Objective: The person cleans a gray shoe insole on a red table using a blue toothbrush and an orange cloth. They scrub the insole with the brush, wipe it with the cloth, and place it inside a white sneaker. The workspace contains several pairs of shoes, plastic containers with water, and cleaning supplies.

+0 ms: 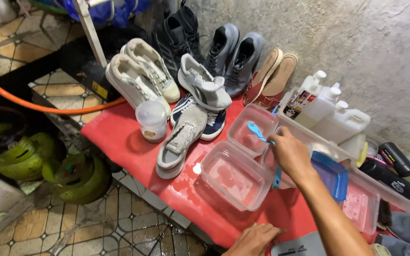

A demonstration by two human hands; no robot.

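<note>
**Brush in right hand, over the tubs**

My right hand point(289, 154) grips a light-blue brush point(257, 131) by its handle; the head sticks out past my fingers over a clear plastic tub point(243, 137). A second clear tub point(214, 178) sits just nearer me, wet inside. My left hand point(254, 240) rests flat, fingers loose, at the near edge of the red table point(119, 137). Beyond the tubs lies a grey shoe point(179, 142); bare red surface shows left of it.

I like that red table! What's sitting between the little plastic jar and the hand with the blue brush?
In the head view, a grey shoe lies between the jar and the right hand holding the blue brush, with two clear tubs.
</note>
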